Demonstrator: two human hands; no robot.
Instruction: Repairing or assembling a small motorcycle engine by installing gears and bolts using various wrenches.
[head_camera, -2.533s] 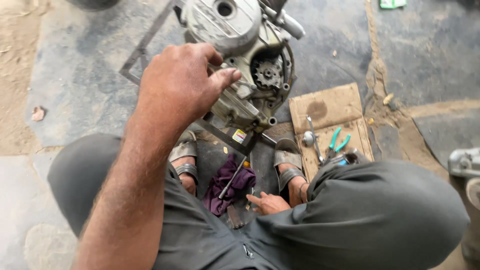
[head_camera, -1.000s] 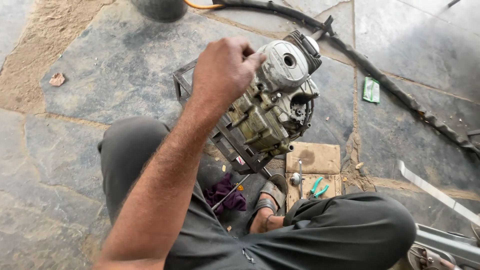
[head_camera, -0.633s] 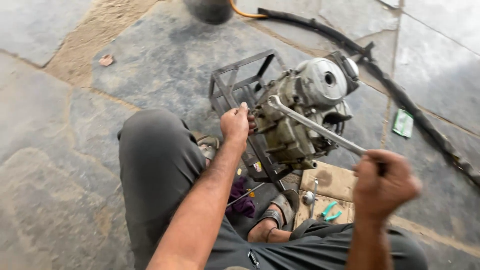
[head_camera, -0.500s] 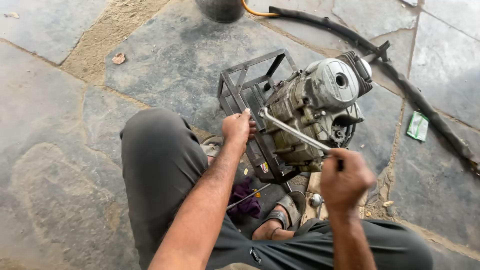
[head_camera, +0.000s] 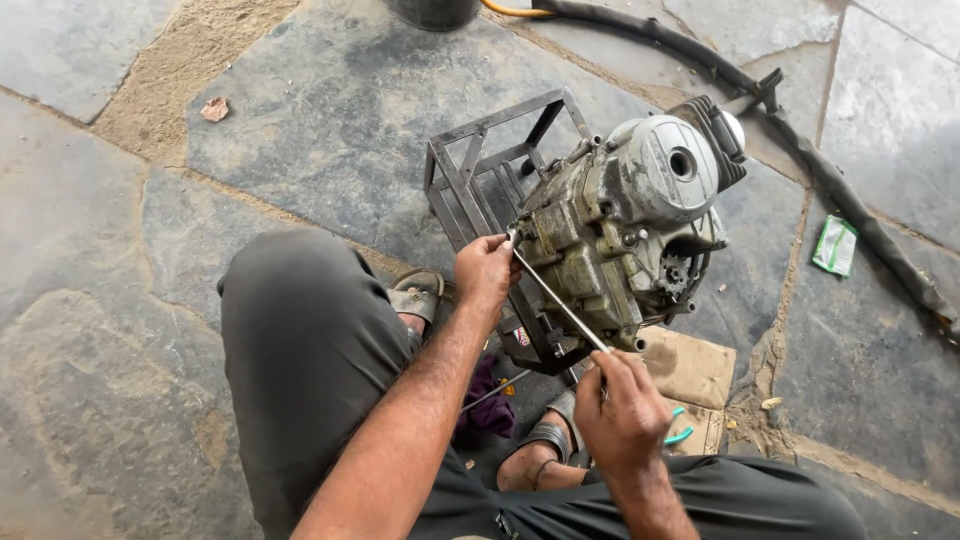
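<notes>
At centre, over the stone floor: I log left to right.
Left hand (head_camera: 487, 272): clenched at the top end of the rod (head_camera: 560, 305), where the rod meets the engine (head_camera: 625, 235).
Rod axis: slants from upper left at the engine's near face down to lower right.
Engine: propped on a metal frame (head_camera: 480, 170), just ahead of both hands.
Right hand (head_camera: 622, 412): grasping the rod's lower end, fist shut round it, near the cardboard (head_camera: 690, 365).
Nearer hand: left is at the engine; right sits back toward the knees.
Change from half a second back: view has swung; right hand has dropped lower along the rod; left hand keeps its place at the top end.
</notes>
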